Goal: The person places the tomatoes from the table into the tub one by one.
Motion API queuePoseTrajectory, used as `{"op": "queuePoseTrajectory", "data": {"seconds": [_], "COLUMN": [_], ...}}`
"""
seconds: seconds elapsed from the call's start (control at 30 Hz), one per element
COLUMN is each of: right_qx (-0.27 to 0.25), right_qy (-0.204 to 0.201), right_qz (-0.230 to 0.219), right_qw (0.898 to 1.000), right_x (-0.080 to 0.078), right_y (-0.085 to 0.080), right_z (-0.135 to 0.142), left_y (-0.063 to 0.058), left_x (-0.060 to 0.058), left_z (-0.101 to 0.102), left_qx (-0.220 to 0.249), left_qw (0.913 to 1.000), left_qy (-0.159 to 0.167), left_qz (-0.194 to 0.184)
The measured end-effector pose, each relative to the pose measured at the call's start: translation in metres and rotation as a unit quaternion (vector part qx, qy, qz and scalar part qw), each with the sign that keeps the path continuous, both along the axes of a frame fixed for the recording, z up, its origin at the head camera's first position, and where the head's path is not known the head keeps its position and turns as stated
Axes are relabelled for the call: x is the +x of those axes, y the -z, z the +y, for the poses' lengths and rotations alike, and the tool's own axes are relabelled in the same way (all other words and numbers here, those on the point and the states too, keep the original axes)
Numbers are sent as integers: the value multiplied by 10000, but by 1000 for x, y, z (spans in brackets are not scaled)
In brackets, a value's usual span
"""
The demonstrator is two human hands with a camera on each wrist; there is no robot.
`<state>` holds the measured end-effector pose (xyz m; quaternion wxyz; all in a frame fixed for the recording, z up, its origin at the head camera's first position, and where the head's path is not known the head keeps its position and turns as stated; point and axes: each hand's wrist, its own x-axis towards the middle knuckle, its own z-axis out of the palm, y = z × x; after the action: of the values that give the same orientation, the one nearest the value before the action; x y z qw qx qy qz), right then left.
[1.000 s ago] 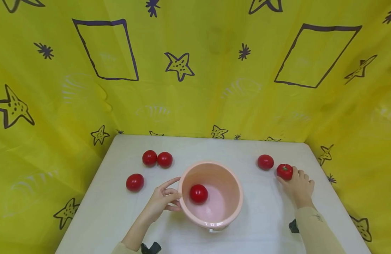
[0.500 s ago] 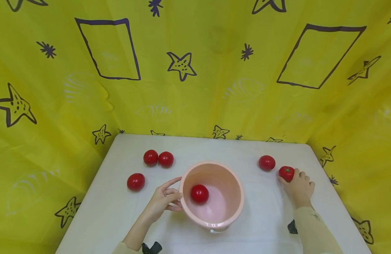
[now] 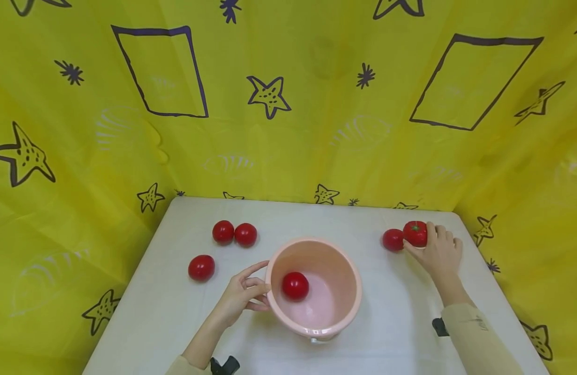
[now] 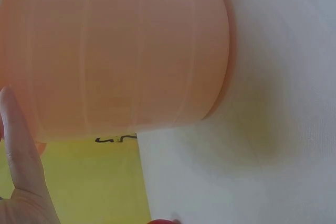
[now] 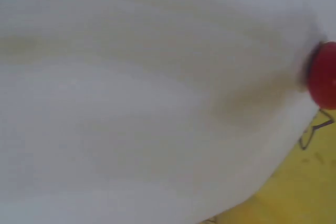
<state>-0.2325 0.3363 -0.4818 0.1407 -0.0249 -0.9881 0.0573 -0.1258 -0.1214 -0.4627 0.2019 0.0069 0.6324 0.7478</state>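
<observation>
In the head view, a pink bucket [image 3: 335, 260] stands upright on the white table, with one red tomato [image 3: 295, 286] inside at its left. My left hand [image 3: 237, 298] holds the bucket's left rim, thumb at the edge and other fingers against the outer wall. The left wrist view has the bucket's ribbed side [image 4: 115, 56] and part of that hand [image 4: 23, 156]. My right hand [image 3: 440, 253] grips a tomato with a green stem mark [image 3: 415, 234], lifted slightly. Close to its left lies another tomato [image 3: 393, 240]. A tomato [image 5: 323, 75] enters the right wrist view's edge; which one, I cannot tell.
Left of the bucket lie two tomatoes side by side, one [image 3: 223, 232] by the other [image 3: 246, 235], with a third tomato [image 3: 201, 268] nearer. A yellow curtain [image 3: 270, 146] with dark drawings encloses the white table [image 3: 316, 216] at the back and sides.
My right hand has closed in on the stemmed tomato and raised it up and slightly left, towards its neighbour. The left hand and bucket have stayed put; the view shifted slightly.
</observation>
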Motion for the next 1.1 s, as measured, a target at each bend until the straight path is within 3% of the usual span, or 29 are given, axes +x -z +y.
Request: {"op": "queuePoseTrajectory", "data": {"seconds": [0.27,0.43,0.57,0.83,1.1], "right_qx": [-23,-65,-15,446,1178], "right_qy": [-796,-1585,-2279,-3547,-4450], "right_qz": [893,1623,1923,1590,673], "right_qw": [9928,9739,9545,9203,8852], "right_x": [-4,2,11,33,46], "right_y": [-49,-68,-76,-80,-64], "right_z": [-56,-90,-117,-166,-197], "left_y": [0,-1,-1,0,0], "left_x": [1,1,1,1,1], "left_z": [-1,0,0,-1,0], "left_qx": [-1,-12,-13,-39,-85], "left_qw": [10000,10000,10000,10000,9999], "left_qy": [-12,-21,-6,-26,-35], "left_qz": [-6,-33,-49,-54,-49]}}
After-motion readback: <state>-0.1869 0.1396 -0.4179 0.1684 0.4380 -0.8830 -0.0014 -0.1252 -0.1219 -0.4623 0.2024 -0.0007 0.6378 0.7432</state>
